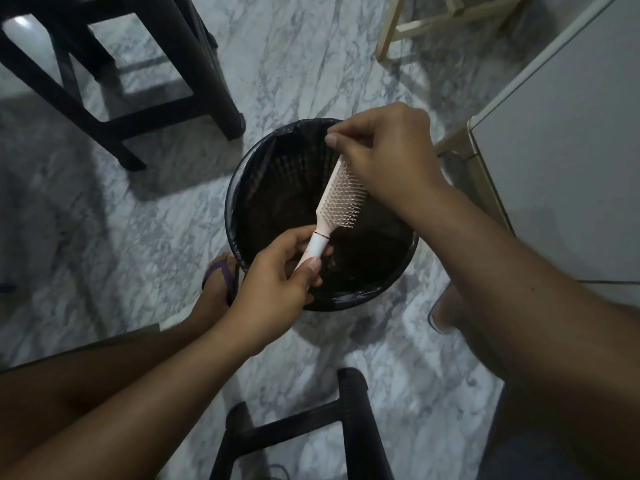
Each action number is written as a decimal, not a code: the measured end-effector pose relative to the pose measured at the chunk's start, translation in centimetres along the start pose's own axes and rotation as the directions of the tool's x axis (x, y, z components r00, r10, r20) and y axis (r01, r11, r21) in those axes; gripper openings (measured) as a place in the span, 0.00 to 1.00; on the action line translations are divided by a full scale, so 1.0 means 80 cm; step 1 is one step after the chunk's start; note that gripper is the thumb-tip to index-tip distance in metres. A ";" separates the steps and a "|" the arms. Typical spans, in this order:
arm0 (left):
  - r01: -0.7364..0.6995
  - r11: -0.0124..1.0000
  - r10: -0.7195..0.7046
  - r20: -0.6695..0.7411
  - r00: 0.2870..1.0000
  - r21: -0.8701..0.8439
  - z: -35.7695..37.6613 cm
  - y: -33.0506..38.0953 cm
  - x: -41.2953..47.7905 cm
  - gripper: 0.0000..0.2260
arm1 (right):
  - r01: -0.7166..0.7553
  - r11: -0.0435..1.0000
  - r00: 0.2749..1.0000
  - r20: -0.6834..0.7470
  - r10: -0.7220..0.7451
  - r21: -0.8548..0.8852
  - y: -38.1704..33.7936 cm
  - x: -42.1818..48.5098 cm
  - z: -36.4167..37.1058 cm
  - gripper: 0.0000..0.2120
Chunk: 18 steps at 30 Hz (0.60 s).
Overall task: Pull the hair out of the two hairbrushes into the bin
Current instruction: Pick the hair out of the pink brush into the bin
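A pale pink hairbrush [337, 199] with white bristles is held tilted over a round black bin [239, 188] lined with a black bag. My left hand [277, 275] grips the brush's white handle at the near end. My right hand [384, 150] is at the brush's far end, its fingers curled and its thumb and forefinger pinched together just above the bristles. Whether hair is between those fingertips is too fine to tell. Only one hairbrush is in view.
A black stool [114, 81] stands on the marble floor at the far left, another black stool frame [304, 427] is near me. A white cabinet [571, 150] is at the right, a light wooden frame [433, 22] behind. My sandalled foot [221, 282] is beside the bin.
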<state>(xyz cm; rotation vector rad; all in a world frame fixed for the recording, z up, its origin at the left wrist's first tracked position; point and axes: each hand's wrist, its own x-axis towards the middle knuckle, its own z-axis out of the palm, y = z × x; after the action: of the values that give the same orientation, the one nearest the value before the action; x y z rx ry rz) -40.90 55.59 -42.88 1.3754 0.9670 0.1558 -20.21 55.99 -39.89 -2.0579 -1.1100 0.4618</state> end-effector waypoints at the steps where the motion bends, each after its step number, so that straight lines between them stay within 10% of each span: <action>1: 0.003 1.000 -0.003 0.011 1.000 -0.020 -0.001 0.001 0.001 0.17 | 0.024 0.999 0.999 -0.033 -0.023 0.035 0.000 0.001 -0.002 0.07; 6: 0.106 0.967 -0.108 0.004 0.994 -0.230 -0.003 0.005 0.007 0.15 | 0.118 0.967 0.987 -0.135 -0.090 0.224 -0.004 0.004 -0.015 0.08; 14: 0.107 0.945 -0.135 -0.071 0.988 -0.308 -0.014 0.005 0.018 0.12 | -0.148 0.723 0.988 0.071 0.136 0.675 -0.028 0.004 -0.042 0.07; 18: 0.084 0.943 -0.124 -0.105 0.987 -0.322 -0.019 0.006 0.021 0.12 | -0.326 0.872 0.891 0.428 0.154 0.364 -0.018 -0.010 -0.055 0.04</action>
<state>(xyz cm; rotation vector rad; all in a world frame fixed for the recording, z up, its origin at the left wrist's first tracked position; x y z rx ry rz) -40.61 57.86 -43.15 1.0254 1.0654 0.3065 -18.77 53.94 -35.97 -1.7525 -0.8570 1.1783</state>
